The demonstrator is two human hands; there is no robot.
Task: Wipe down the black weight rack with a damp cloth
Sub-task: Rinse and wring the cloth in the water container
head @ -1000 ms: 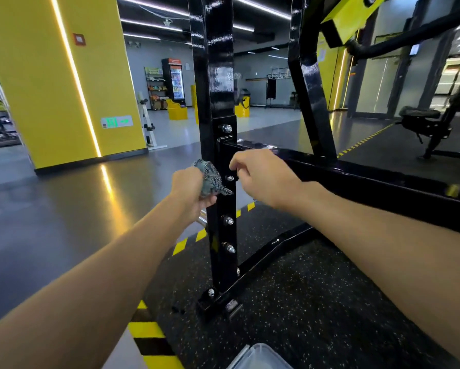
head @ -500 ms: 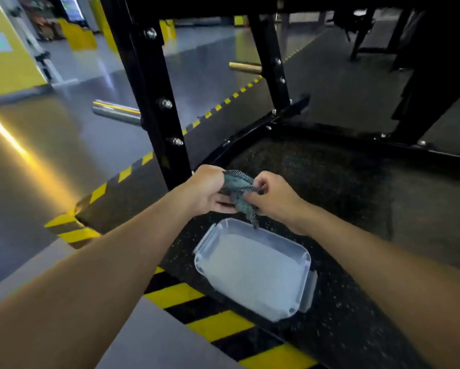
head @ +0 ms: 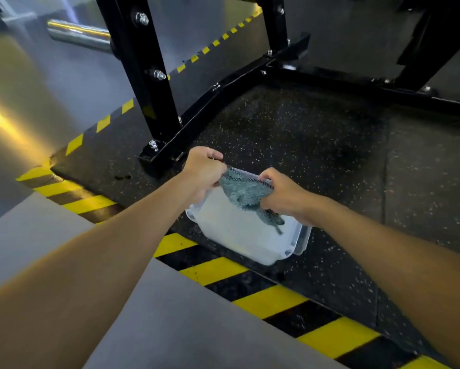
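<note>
A grey-green fluffy cloth (head: 243,191) is stretched between both my hands just above a clear plastic tub (head: 298,245) that stands on the speckled rubber mat. My left hand (head: 201,171) grips the cloth's left edge and my right hand (head: 283,195) grips its right side, with a loose end hanging into the tub. The black weight rack (head: 154,102) stands just beyond, its bolted upright and base bars on the mat.
Yellow and black hazard stripes (head: 210,270) edge the mat between me and the tub. A chrome weight peg (head: 77,33) sticks out left from the rack's upright. More black frame bars (head: 356,86) run along the floor at the right.
My view has dropped from the rack's upright to the floor. My right hand joined the left on the cloth, and both lowered it over the tub and spread it apart.
</note>
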